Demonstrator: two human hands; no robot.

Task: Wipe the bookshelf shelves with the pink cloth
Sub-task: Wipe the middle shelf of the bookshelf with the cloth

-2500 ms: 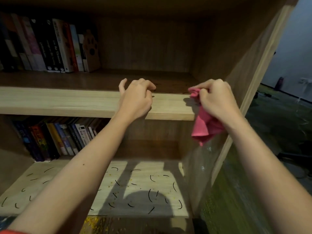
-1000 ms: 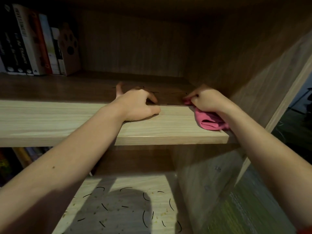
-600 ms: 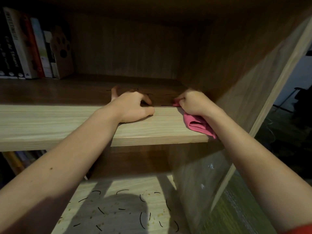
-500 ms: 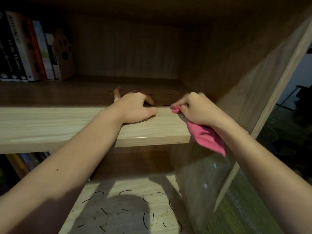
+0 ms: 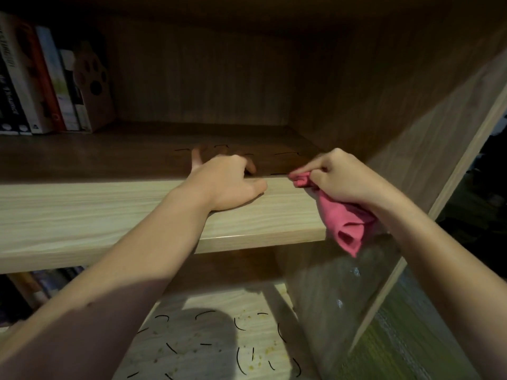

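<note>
The wooden bookshelf has an upper shelf (image 5: pixel 109 215) with a light front edge and a dark top marked by thin black curved lines. My left hand (image 5: pixel 227 182) rests on that front edge, fingers curled over it, holding nothing. My right hand (image 5: pixel 340 179) is closed on the pink cloth (image 5: pixel 343 223) at the shelf's right end. One corner of the cloth touches the shelf edge; the rest hangs down below my wrist. The lower shelf (image 5: pixel 208 341) carries several black curved marks and crumbs.
Books (image 5: pixel 35 83) and a brown paw-print bookend (image 5: pixel 94 86) stand at the upper shelf's far left. More books (image 5: pixel 41 286) sit at the lower left. The bookshelf's right side panel (image 5: pixel 411 133) is right beside my right hand. Green floor (image 5: pixel 411 338) shows at right.
My right hand with the pink cloth has shifted slightly along the right end of the shelf edge. My left hand stays on the edge. The view has moved closer.
</note>
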